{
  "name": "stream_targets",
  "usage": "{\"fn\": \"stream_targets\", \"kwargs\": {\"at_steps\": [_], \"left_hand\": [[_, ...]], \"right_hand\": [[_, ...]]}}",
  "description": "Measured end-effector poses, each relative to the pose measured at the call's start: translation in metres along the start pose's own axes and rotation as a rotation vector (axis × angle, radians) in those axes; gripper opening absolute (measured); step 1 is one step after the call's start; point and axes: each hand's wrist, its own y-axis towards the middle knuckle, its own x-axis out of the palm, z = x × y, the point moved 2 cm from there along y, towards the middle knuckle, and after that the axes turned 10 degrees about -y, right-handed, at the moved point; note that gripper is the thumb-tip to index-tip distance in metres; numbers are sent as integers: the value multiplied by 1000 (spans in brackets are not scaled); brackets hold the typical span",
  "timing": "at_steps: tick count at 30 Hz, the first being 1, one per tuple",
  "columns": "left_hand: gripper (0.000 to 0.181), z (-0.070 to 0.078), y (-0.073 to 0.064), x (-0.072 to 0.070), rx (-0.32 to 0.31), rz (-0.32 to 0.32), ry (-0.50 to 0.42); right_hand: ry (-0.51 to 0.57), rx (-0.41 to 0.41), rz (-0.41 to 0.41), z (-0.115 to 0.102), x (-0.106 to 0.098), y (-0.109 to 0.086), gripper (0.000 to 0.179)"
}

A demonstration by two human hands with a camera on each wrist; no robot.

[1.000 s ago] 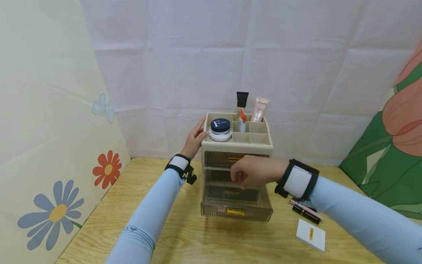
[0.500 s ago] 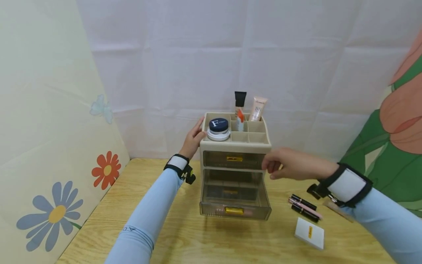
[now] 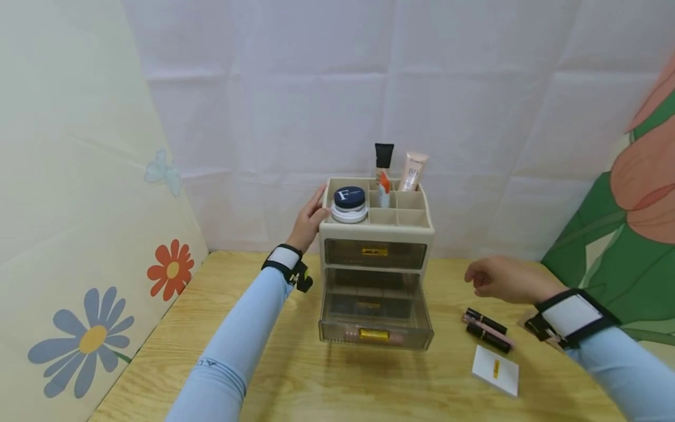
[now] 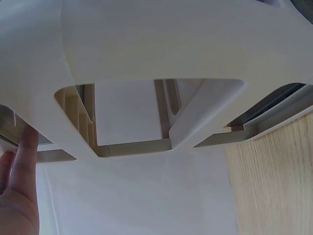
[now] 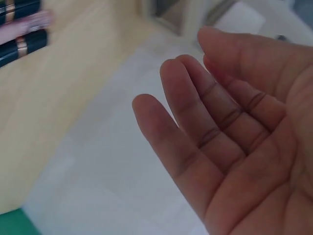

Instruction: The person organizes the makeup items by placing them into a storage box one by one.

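A cream cosmetics organizer (image 3: 377, 231) stands on the wooden table, its lower smoky drawer (image 3: 375, 334) pulled out and its upper drawer (image 3: 343, 253) closed. My left hand (image 3: 308, 223) rests against the organizer's upper left side. In the left wrist view, the straight fingers (image 4: 24, 164) of that hand lie along its side wall. To the right of the organizer, my right hand (image 3: 508, 280) hovers over the table, holding nothing. Its fingers (image 5: 188, 122) are loosely bent in the right wrist view. Some small contents show dimly through the lower drawer's front.
On top of the organizer sit a dark-lidded jar (image 3: 350, 198) on a white round case (image 3: 349, 215), a black-capped tube (image 3: 384, 155), a BB tube (image 3: 413, 171) and an orange-tipped bottle (image 3: 384, 190). Black and pink cosmetic tubes (image 3: 490, 339) and a white square box (image 3: 495, 370) lie right.
My right hand has moved right, away from the front of the organizer, to above the tubes on the table. The left hand stays at the organizer's side.
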Motion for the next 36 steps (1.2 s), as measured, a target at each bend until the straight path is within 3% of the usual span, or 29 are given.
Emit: {"fn": "stream_targets", "kwargs": {"at_steps": [11,21,27,36], "left_hand": [[65,3,0,0,-14,3,-17],[64,12,-6,1,-33,-11,-55],[64,32,-17,11,-40,-16,-36],[64,31,-18,11,-30,-20,-36]], "right_hand": [[57,124,-36,41,44,0,17],[11,233,-95,64,80,6,16],[22,290,-121,73,91,8,17],[51,338,-154,80,100,12,17]]}}
